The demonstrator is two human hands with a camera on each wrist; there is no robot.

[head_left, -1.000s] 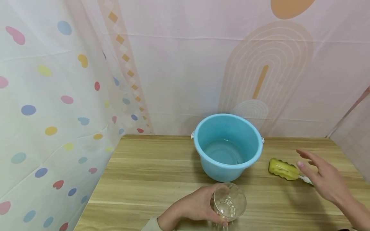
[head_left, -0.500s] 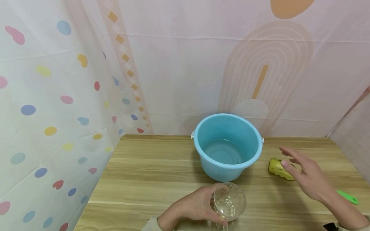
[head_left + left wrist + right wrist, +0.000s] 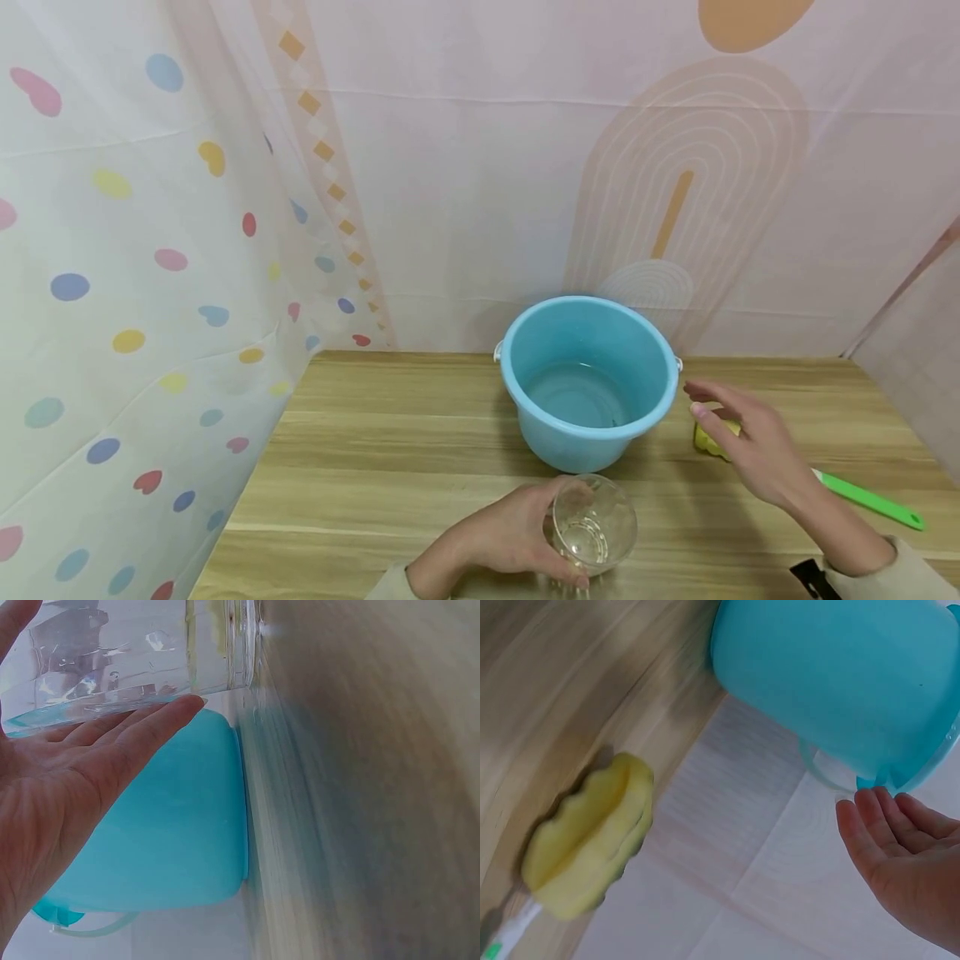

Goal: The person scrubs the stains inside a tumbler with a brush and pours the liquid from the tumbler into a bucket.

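My left hand (image 3: 517, 532) holds a clear drinking glass (image 3: 596, 533) by its side, the thumb on the near side and the fingers behind. In the left wrist view the glass (image 3: 135, 652) stands with its base at the tabletop. A light blue bucket (image 3: 581, 450) with some water in it stands just beyond. My right hand (image 3: 757, 450) hovers with loose fingers and nothing in them, right of the bucket. Beneath it lies a bottle brush with a yellow sponge head (image 3: 592, 840) and a green handle (image 3: 870, 500), partly hidden by the hand and forearm in the head view.
A wood-grain table (image 3: 390, 450) carries everything. Patterned curtains (image 3: 465, 183) hang along its back and left side. The bucket's white handle (image 3: 821, 769) hangs down its outside, close to the right fingertips in the right wrist view.
My right hand has moved left over the brush towards the bucket, uncovering the green handle and covering most of the sponge head. The left hand and the glass have stayed in place.
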